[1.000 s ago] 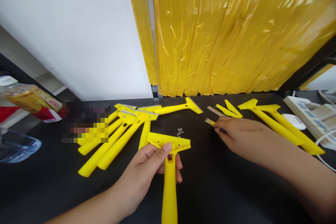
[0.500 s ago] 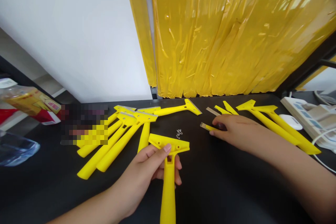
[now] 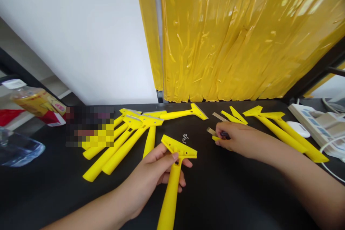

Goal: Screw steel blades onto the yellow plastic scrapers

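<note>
A yellow scraper handle [image 3: 174, 179] is in my left hand [image 3: 159, 165], thumb on the front of its wide head and fingers behind. The head faces up and shows small holes and no blade. My right hand [image 3: 234, 137] is low over the table with thumb and index fingertips together at a small yellow strip [image 3: 215, 138]. A dark object [image 3: 225, 135], its kind unclear, shows inside the curled fingers. Metal blades [image 3: 211, 131] lie by the fingertips, and two loose yellow strips [image 3: 234, 116] lie behind that hand. Small screws or nuts [image 3: 185, 137] sit between my hands.
Several yellow scrapers with blades [image 3: 126, 142] lie fanned on the left. Two yellow handles [image 3: 283, 133] rest at the right, near a white power strip [image 3: 315, 125] and cable. Bottles [image 3: 35, 100] stand far left. A white panel and yellow film [image 3: 215, 43] rise behind the table.
My right hand has come slightly nearer and its fingertips have closed at the small yellow strip. The scraper handle in my left hand has tilted, its head shifting right and its lower end left.
</note>
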Available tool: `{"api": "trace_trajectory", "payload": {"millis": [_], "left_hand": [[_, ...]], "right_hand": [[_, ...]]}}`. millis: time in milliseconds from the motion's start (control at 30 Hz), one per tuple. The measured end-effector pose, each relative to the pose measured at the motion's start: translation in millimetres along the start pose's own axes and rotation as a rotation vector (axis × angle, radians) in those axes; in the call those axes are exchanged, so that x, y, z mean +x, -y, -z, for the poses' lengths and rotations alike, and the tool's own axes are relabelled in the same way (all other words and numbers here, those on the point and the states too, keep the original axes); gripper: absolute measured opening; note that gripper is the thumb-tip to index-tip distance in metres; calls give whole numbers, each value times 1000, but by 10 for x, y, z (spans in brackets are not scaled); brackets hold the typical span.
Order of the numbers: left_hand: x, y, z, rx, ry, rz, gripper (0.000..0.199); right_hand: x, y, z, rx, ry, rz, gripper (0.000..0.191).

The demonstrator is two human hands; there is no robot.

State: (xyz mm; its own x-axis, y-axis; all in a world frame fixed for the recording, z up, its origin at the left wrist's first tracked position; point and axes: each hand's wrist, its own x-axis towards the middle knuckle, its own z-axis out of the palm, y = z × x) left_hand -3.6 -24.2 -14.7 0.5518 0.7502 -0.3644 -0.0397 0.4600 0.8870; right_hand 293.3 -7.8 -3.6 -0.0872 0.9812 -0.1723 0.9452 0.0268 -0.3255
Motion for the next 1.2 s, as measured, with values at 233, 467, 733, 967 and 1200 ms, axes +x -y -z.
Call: {"api": "trace_trajectory", "payload": {"millis": [233, 467, 733, 967, 1200], "left_hand": [[9, 8, -4, 68, 41, 2, 28], [24, 34, 0, 158, 89, -3, 32], [56, 70, 34, 167, 114, 18, 34], [16, 50, 11, 201, 93, 0, 34], [12, 61, 0, 245, 84, -19, 34]], "right_hand": [[-88, 209, 60, 321, 126, 177, 34], [-150, 339, -52, 517, 223, 258, 36], [-50, 128, 0, 149, 201, 160, 26], [54, 7, 59, -68, -75, -139, 16], [122, 0, -124, -28, -68, -168, 5]]}}
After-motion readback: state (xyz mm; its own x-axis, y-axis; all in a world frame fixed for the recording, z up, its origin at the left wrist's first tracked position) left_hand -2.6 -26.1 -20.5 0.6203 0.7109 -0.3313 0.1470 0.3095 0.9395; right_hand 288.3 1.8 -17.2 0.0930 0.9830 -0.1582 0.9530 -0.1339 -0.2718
